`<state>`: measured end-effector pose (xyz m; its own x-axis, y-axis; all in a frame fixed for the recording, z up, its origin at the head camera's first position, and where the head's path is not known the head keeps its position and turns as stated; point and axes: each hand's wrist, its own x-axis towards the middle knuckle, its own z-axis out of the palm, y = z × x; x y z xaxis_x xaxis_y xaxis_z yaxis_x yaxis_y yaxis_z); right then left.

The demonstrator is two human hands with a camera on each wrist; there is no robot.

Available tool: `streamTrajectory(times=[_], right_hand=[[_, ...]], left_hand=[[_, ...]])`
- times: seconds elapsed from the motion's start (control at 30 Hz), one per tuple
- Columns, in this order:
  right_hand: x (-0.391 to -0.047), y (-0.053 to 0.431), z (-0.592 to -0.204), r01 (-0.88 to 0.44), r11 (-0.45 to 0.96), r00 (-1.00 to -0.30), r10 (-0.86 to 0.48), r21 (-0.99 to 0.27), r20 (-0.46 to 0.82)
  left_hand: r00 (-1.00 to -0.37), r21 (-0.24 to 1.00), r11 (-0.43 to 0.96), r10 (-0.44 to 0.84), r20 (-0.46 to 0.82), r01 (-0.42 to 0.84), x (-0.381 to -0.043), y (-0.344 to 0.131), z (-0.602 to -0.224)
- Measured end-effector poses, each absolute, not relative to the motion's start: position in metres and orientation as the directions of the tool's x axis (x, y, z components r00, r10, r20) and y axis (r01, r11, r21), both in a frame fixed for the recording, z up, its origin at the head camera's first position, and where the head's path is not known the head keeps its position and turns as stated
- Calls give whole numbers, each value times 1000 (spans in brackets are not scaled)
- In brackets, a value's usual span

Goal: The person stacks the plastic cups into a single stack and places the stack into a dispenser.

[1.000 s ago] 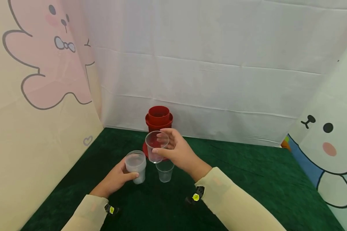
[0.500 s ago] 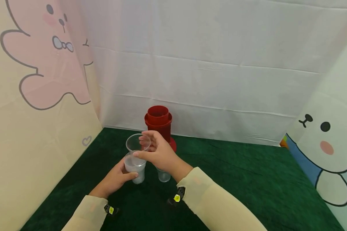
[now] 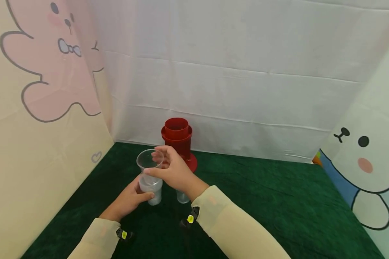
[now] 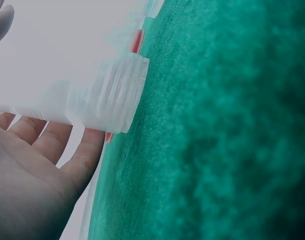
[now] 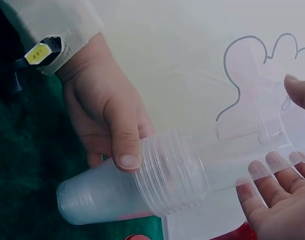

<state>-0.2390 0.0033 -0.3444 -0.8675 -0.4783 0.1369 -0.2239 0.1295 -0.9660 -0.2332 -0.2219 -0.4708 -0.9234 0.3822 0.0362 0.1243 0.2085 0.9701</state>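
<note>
A person's left hand (image 3: 126,201) grips a stack (image 3: 153,196) of clear cups, mouth up, over a green tabletop (image 3: 262,201); the right hand (image 3: 174,173) holds a single cup (image 3: 146,162) between thumb and fingers, its lower end at the stack's mouth. If the single cup goes in at a slant, it could jam on the top rim; too firm a push could slide the stack down through the left hand's grip, and a hard squeeze might buckle the walls. Another cup (image 3: 183,198) is mostly hidden by the right hand, whose wrist could knock it in a low sweep. Farther back stands a red container (image 3: 178,135), partly covered by that hand, before a white curtain (image 3: 233,90).
</note>
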Motion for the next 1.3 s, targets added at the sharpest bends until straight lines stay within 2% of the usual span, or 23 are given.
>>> streamTrajectory(times=[0.23,0.6,1.1,1.3], right_hand=[[-241,-3,-346,-217,140,-871,-474,-966,127],[-241,-7,-370,-163,169,-894,-442,-972,73],[-238,-8,-389,-159,347,-902,-432,-924,-7],[-238,-7,-393,-152,351,-898,-440,-924,-20]], left_hand=[[-926,969,216,376,30,119,-232,-223,-470],[-925,968,221,379,29,120,-232,-224,-470],[-924,973,208,381,12,99,-233,-222,-472],[-923,973,206,384,20,107,-233,-222,-472]])
